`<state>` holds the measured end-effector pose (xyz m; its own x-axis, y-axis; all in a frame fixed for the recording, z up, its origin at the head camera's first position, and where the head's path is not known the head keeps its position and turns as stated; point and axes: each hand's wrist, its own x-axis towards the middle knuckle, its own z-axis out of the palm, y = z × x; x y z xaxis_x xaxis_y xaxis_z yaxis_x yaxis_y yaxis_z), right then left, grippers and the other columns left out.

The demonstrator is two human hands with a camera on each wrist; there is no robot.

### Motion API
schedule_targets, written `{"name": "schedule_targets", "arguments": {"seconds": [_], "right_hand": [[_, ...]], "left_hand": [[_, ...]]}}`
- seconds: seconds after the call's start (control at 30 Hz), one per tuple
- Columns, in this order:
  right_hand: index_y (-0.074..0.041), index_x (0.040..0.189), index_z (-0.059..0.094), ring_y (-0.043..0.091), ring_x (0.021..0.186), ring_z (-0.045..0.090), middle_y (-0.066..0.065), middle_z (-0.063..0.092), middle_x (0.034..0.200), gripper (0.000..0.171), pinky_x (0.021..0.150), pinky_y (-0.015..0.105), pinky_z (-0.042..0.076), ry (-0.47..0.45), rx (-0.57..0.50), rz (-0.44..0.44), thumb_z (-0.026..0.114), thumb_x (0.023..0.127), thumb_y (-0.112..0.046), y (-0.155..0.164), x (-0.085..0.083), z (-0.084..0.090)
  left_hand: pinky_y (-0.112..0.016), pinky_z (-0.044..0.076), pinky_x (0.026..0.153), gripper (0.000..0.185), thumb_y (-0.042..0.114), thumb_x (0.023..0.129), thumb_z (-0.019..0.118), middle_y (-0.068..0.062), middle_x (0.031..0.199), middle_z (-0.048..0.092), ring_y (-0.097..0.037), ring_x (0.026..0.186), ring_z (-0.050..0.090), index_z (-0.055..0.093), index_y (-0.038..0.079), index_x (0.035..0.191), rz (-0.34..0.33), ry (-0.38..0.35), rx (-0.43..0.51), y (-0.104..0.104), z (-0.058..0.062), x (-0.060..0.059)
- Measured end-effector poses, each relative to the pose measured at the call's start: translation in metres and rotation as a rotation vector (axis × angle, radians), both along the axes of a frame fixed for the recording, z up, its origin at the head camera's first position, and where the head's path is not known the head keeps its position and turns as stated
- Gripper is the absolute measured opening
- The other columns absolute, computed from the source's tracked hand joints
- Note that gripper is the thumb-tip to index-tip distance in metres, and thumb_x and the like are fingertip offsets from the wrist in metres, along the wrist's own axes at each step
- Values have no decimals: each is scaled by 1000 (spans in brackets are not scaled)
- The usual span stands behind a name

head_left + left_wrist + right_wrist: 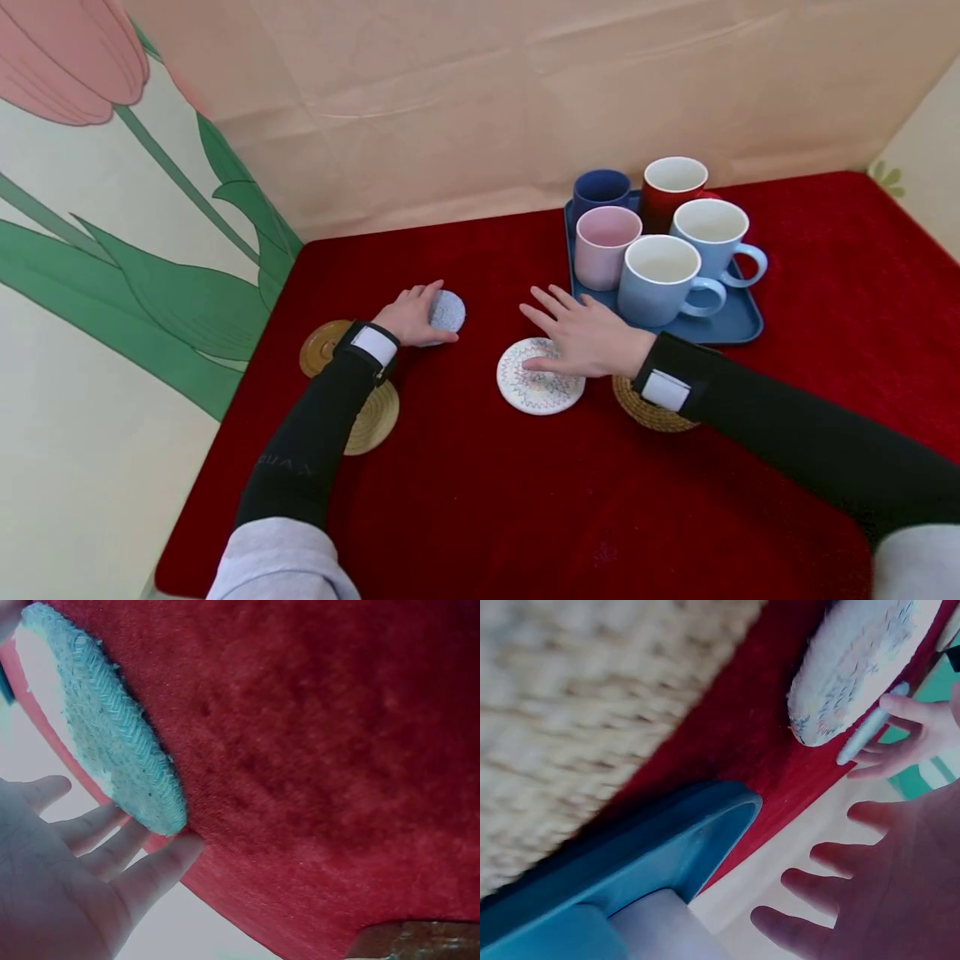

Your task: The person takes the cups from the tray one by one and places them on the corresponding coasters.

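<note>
My left hand (411,315) curls around the round grey woven coaster (447,314) towards the red tablecloth's (525,500) far-left corner; my right hand (585,337) lies spread, thumb on the round white patterned coaster (536,387) mid-cloth.

You are looking at a desk (825,400) covered in deep red velvety cloth. Behind it hangs a creased peach paper backdrop (480,92). On your left stands a cream panel (82,333) painted with a pink tulip and green leaves. The light is soft and even.
</note>
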<state>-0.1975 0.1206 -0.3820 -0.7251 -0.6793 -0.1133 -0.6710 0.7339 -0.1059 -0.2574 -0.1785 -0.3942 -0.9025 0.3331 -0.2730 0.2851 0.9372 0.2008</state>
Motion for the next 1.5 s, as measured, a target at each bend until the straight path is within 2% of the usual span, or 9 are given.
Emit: {"name": "schedule_targets", "arguments": {"seconds": [0.1, 0.2, 0.37, 0.57, 0.9, 1.17, 1.5], "right_hand": [[-9, 152, 30, 42, 142, 17, 20, 19, 157, 92, 106, 63, 24, -69, 20, -16, 48, 87, -70, -12, -8, 0], [-11, 154, 27, 41, 144, 14, 18, 16, 159, 93, 107, 61, 23, -177, 33, -24, 49, 86, -71, -24, -11, 1], [-13, 155, 23, 40, 144, 11, 15, 13, 160, 100, 108, 60, 23, -299, 40, 21, 52, 82, -74, -31, -2, -3], [-11, 154, 25, 39, 144, 11, 16, 15, 159, 102, 106, 62, 25, -297, 17, 41, 55, 80, -74, -29, 5, -6], [-11, 152, 32, 39, 144, 14, 16, 19, 158, 92, 106, 61, 27, -279, -19, 61, 51, 85, -71, -27, 6, -9], [-12, 152, 31, 38, 143, 14, 15, 19, 158, 94, 104, 65, 25, -288, -16, 56, 50, 84, -73, -29, 7, -10], [-12, 153, 31, 38, 144, 14, 15, 19, 159, 94, 104, 66, 24, -294, -21, 47, 52, 84, -72, -28, 9, -9]], "left_hand": [[-49, 41, 97, 101, 57, 79, 71, -18, 149, 34, -34, 133, 34, 19, 14, 155, 1, 3, 5, 0, -2, -1], [-49, 42, 96, 99, 56, 79, 71, -18, 148, 35, -34, 131, 36, 21, 14, 154, 1, 5, 2, 1, -4, -2], [-49, 44, 95, 99, 57, 79, 71, -19, 147, 36, -34, 129, 38, 23, 14, 153, -12, 21, 1, 2, -7, -2], [-49, 43, 95, 98, 57, 79, 71, -20, 146, 36, -35, 127, 40, 24, 13, 153, -20, 44, -14, 2, -2, -6], [-49, 45, 92, 97, 54, 79, 72, -21, 142, 39, -36, 124, 41, 24, 11, 152, -17, 38, -20, 3, 3, -8], [-50, 46, 88, 94, 52, 80, 72, -21, 139, 41, -35, 122, 42, 25, 12, 151, 49, 45, 20, -2, 3, -14], [-52, 44, 89, 93, 54, 80, 71, -21, 141, 38, -37, 122, 41, 26, 13, 150, 148, 36, 39, -12, -2, -39]]}}
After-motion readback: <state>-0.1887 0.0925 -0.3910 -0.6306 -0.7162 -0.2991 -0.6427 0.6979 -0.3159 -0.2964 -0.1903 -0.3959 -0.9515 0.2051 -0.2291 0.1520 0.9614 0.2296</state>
